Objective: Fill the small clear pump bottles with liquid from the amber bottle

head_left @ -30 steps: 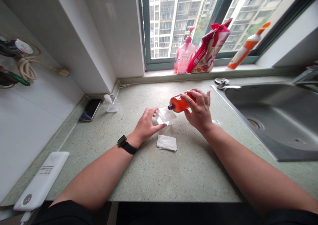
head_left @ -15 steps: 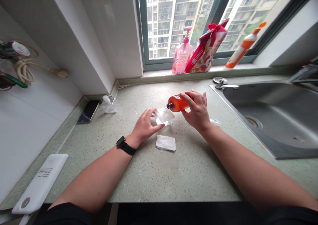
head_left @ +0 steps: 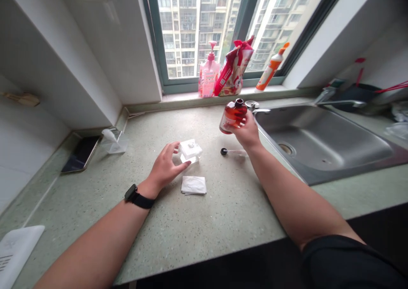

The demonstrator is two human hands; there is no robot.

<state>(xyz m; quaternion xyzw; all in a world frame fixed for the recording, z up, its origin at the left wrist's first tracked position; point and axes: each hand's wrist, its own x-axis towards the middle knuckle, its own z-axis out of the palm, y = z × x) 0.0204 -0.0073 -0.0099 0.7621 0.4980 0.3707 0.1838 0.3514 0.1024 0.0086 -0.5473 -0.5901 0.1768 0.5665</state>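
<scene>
My left hand (head_left: 165, 165), a dark watch on its wrist, has thumb and fingers around the sides of a clear square container (head_left: 190, 150) on the counter. My right hand (head_left: 246, 131) is wrapped around an amber-red bottle (head_left: 230, 118) with an open dark neck. This bottle is nearly upright, up and to the right of the container. A dispenser pump with a black end (head_left: 224, 151) lies near my right wrist. Close in front of the container is a folded white tissue (head_left: 194, 184).
A clear piece with a white pump nozzle (head_left: 114, 141) stands left, beside a phone (head_left: 80, 154). A steel sink (head_left: 338, 140) is at right. On the windowsill stand a pink pump bottle (head_left: 208, 77), a red bag (head_left: 234, 70) and an orange-white bottle (head_left: 269, 71). A white device (head_left: 19, 250) lies lower left.
My right hand has lifted the amber-red bottle away from the container and turned it from sideways to nearly upright. My left hand stays at the container. The view has swung right.
</scene>
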